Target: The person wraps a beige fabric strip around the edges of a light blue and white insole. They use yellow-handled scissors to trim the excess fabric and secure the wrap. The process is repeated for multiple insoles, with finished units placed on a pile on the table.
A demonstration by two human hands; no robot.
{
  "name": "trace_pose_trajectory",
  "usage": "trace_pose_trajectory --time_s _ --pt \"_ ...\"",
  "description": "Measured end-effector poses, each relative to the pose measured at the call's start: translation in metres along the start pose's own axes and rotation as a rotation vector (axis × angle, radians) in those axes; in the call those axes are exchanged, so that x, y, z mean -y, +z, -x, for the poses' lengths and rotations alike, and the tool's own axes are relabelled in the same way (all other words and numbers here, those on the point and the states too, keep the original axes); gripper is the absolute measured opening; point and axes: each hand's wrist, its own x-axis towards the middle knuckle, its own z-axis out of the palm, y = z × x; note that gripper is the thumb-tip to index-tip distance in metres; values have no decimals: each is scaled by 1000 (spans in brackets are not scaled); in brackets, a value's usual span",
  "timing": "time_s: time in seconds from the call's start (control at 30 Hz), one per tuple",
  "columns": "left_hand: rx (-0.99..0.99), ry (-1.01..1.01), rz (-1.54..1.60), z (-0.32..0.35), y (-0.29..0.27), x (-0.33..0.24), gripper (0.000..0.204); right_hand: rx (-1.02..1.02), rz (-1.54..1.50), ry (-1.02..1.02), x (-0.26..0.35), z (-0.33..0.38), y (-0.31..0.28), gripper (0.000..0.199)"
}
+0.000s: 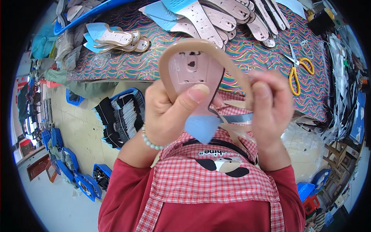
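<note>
My left hand (164, 110) grips a pale pink shoe insole (181, 71) above the near edge of the table, thumb on its face. The insole's blue pointed end (201, 127) faces my apron. Around its rounded end runs a beige edging strip (193, 45), which stands away from the insole's right side. The strip's right stretch is pinched between the thumb and fingers of my right hand (270, 102), slightly blurred. Whether the strip is joined along the left side, I cannot tell; my fingers cover part of it.
On the wavy-patterned tablecloth (154, 63) lie beige-edged insoles (116, 38) at left, several unedged insoles (208, 23) at the back, and yellow-handled scissors (295, 65) at right. A blue crate of black and grey pieces (121, 116) stands below left. Strips (338, 85) hang at far right.
</note>
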Motion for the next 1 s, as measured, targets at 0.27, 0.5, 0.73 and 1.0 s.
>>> trace_pose_trajectory --time_s 0.27,0.5,0.73,1.0 --pt "-106 202 -21 -16 3 19 53 168 101 -28 0 -6 30 13" --pt "-108 65 125 -16 -5 18 40 255 217 -178 -14 -2 18 13" --pt "88 124 376 -19 -16 31 42 364 309 -208 -13 4 9 16" --pt "147 197 188 -11 -6 18 44 388 395 -223 6 -13 21 23"
